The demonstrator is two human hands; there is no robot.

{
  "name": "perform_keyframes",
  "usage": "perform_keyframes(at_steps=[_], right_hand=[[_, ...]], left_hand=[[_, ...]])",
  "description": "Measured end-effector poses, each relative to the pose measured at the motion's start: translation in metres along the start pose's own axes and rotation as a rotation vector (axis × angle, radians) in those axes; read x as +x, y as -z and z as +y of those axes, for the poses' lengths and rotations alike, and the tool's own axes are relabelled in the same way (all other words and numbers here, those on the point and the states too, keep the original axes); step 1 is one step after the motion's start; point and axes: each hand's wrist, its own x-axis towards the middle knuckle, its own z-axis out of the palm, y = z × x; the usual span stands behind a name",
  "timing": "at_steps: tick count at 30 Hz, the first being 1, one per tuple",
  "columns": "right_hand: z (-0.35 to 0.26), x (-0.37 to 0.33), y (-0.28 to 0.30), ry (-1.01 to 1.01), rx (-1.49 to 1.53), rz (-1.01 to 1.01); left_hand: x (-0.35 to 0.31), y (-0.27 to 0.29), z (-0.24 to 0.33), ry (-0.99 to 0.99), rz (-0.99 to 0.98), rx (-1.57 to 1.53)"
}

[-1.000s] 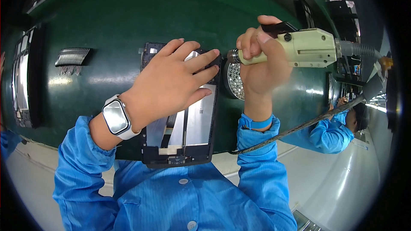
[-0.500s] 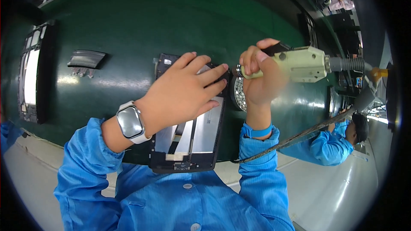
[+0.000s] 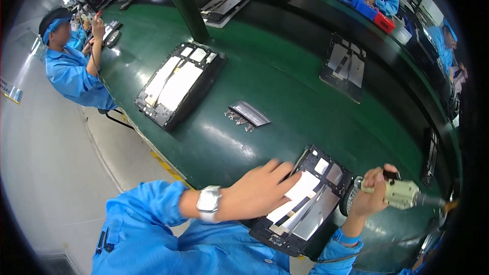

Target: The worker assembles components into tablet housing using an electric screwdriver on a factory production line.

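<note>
An opened tablet, black-framed with silver plates and a dark cable inside, lies tilted on the green bench before me. My left hand is open, fingers stretched over the tablet's left edge, by a white strip; whether they touch it I cannot tell. My right hand is closed round a pale green electric screwdriver, held sideways right of the tablet. Below its nose a round dish is partly hidden by that hand. A fanned stack of dark, striped thin parts lies beyond the tablet.
A stack of opened tablets stands further left, and another opened tablet lies far right. A green post rises from the bench. A co-worker sits at far left. Blue and red bins are across the bench.
My view has swung toward the left and farther along the bench. The left hand has gone from the tablet's upper part to its left edge. The right hand still grips the screwdriver.
</note>
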Motion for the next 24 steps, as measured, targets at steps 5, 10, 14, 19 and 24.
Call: perform_keyframes(at_steps=[5,10,14,19,24], right_hand=[[-0.004,-0.033,-0.053,0.093,0.094,-0.135],[-0.022,-0.036,-0.069,0.009,0.104,-0.096],[-0.042,-0.021,-0.031,0.069,0.116,-0.005],[-0.045,0.002,0.040,0.170,-0.036,0.116],[-0.045,0.006,0.060,0.138,-0.115,0.193]], left_hand=[[-0.053,0.007,0.014,0.223,-0.160,-0.612],[-0.053,0.004,0.023,0.508,-0.426,-1.052],[-0.047,0.002,0.024,0.392,-0.207,-1.333],[-0.002,0.095,-0.046,0.458,-0.084,-1.041],[0.102,0.149,-0.133,0.364,0.423,-1.049]])
